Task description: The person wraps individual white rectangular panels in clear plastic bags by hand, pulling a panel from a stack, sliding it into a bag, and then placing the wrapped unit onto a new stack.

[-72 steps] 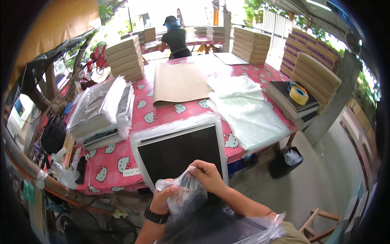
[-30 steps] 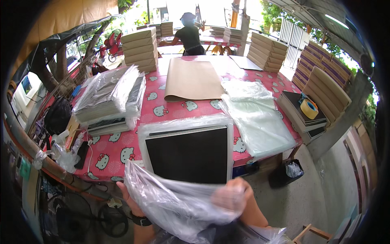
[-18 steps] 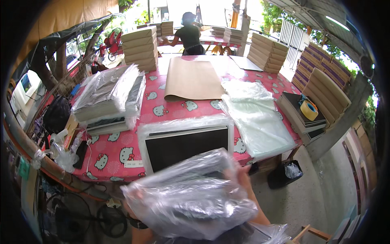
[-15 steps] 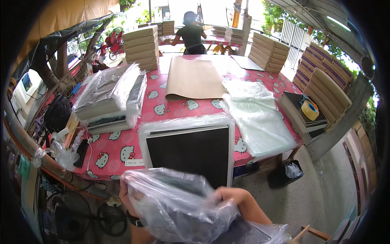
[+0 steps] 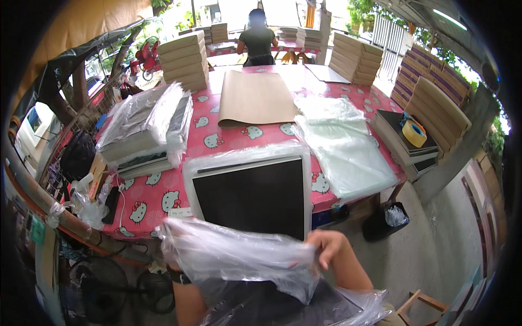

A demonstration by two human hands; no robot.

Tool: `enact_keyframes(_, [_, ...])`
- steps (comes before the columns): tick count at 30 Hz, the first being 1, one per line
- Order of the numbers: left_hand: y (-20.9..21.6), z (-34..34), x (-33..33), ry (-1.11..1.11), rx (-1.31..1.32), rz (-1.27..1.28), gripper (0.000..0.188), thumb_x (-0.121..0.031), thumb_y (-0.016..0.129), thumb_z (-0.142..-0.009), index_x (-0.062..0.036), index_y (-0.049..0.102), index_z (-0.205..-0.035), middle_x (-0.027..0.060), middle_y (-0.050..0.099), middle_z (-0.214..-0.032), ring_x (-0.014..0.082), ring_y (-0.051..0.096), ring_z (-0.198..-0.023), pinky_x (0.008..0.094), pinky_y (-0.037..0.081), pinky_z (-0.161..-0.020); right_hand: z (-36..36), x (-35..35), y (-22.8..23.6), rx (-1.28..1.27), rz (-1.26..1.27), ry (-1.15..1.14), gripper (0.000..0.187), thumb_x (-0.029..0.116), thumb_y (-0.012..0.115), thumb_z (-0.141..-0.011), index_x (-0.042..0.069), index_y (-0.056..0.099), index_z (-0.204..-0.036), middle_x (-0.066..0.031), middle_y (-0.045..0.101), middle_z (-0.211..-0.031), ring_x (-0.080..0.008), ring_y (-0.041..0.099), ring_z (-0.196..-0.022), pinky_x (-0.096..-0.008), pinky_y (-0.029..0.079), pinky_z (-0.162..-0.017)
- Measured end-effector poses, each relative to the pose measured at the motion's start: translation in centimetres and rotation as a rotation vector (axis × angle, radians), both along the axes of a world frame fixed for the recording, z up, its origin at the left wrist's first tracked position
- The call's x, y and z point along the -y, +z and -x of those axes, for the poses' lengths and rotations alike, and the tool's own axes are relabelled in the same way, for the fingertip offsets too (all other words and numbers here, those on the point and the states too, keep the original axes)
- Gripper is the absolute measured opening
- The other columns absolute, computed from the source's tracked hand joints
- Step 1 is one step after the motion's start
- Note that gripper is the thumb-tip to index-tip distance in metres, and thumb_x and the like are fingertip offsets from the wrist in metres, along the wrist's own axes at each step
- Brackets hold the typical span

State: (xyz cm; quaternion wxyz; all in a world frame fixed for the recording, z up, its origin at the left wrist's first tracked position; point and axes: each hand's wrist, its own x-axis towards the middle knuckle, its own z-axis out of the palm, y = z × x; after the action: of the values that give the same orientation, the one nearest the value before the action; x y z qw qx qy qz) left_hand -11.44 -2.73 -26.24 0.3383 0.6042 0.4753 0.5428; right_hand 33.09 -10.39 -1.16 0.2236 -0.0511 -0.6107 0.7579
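Low in front, a clear plastic bag [image 5: 239,252] is stretched between my two hands, its mouth edge raised and smeared by motion. My right hand [image 5: 330,249] grips the bag's right corner, thumb and fingers bent round the film. At the other corner my left hand [image 5: 169,258] is mostly veiled by the plastic but appears closed on it; a dark watch [image 5: 180,277] circles that wrist. Below the bag lies a dark flat panel [image 5: 261,301], partly covered by film. Just beyond my hands, a black panel with a pale edge [image 5: 253,195] rests in clear plastic on the table's front edge.
The pink patterned table [image 5: 209,155] carries wrapped panels [image 5: 133,122] at left, brown paper [image 5: 255,98] and flat plastic bags [image 5: 348,152]. Brown packets [image 5: 182,60] stand behind. At right, yellow tape [image 5: 414,133] sits on panels above a black bin [image 5: 380,225]. Another person [image 5: 258,41] stands beyond.
The bag's edge has spread wider and flatter between my hands, showing more of the dark panel below. My right hand has moved slightly right and up. The far person's arms have shifted.
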Motion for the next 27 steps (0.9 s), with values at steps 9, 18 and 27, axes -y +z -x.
enact_keyframes(9, [27.3,-13.6,-4.8,-0.020,-0.160,-0.166,0.046,-0.002,0.059,-0.068,-0.0057,0.052,-0.114,0.0025,0.058,-0.079,0.0103,0.052,-0.064,0.0250,0.042,-0.056,-0.7,-6.0,3.2,0.724,-0.960,-1.606,0.038,0.002,0.051,-0.069,0.008,0.057,-0.106,-0.0053,0.046,-0.053,-0.0159,0.044,-0.051,-0.0295,0.040,-0.064])
enact_keyframes(18, [29.2,-13.9,-0.2,0.137,-0.322,-0.450,0.024,-0.001,0.054,-0.073,-0.0038,0.062,-0.095,0.0101,0.056,-0.068,0.0165,0.050,-0.059,0.0279,0.038,-0.057,-0.7,-2.4,5.1,0.494,-0.878,-1.616,0.026,0.003,0.058,-0.066,0.005,0.060,-0.092,-0.0006,0.048,-0.057,-0.0120,0.045,-0.057,-0.0240,0.037,-0.068])
enact_keyframes(27, [33.3,-9.6,4.5,-0.309,0.453,0.617,0.018,0.005,0.050,-0.063,-0.0009,0.056,-0.079,0.0023,0.051,-0.057,0.0074,0.043,-0.043,0.0212,0.032,-0.040,-2.6,1.2,7.6,0.083,0.459,-0.890,0.011,0.009,0.058,-0.078,0.001,0.058,-0.086,-0.0026,0.060,-0.074,-0.0064,0.056,-0.061,-0.0183,0.045,-0.053])
